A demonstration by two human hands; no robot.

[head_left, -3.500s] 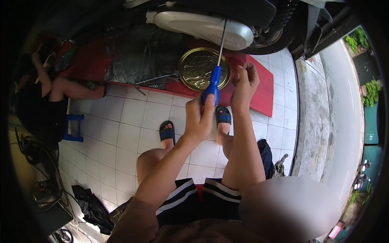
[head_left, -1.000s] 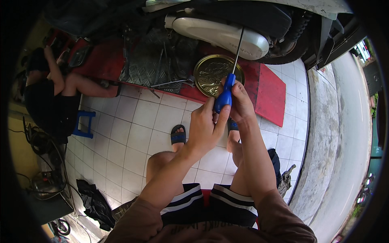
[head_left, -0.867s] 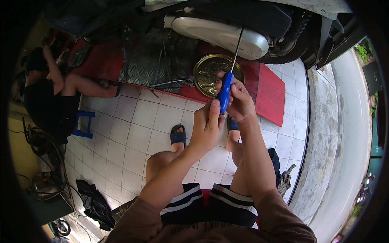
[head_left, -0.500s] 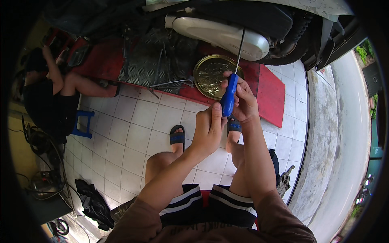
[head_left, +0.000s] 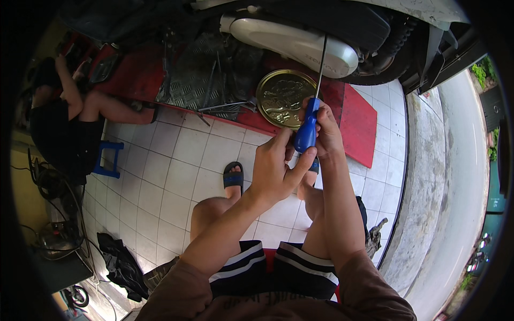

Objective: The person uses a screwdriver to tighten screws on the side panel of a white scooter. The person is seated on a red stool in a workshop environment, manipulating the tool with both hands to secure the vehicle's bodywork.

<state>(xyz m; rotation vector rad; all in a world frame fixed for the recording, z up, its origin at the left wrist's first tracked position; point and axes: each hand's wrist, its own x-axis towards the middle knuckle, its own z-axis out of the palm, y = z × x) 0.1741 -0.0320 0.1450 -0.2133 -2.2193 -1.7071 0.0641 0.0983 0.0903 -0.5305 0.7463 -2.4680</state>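
Note:
A screwdriver (head_left: pixel 306 132) with a blue handle and a long thin metal shaft points up and away from me. Its tip reaches the dark housing just above the pale crankcase cover (head_left: pixel 289 45) of a motorbike; the contact itself is hard to make out. My right hand (head_left: pixel 330 136) is closed around the upper handle, near the shaft. At the butt end, my left hand (head_left: pixel 270 170) has its thumb and curled fingers on either side of the handle. Below the cover, a round golden embossed tray (head_left: pixel 267 99) lies partly behind my right fingers.
The motorbike stands over a red platform (head_left: pixel 360 131) with a ridged metal plate (head_left: pixel 187 80) and several long tools (head_left: pixel 227 106). At the far left another person (head_left: pixel 59 117) sits by a blue stool (head_left: pixel 110 159). Black cloth (head_left: pixel 120 265) lies on white tiles (head_left: pixel 174 176).
My left thumb and fingers have parted and shifted around the butt of the handle, the thumb now lower. The screwdriver has moved slightly right, and my right hand still grips it.

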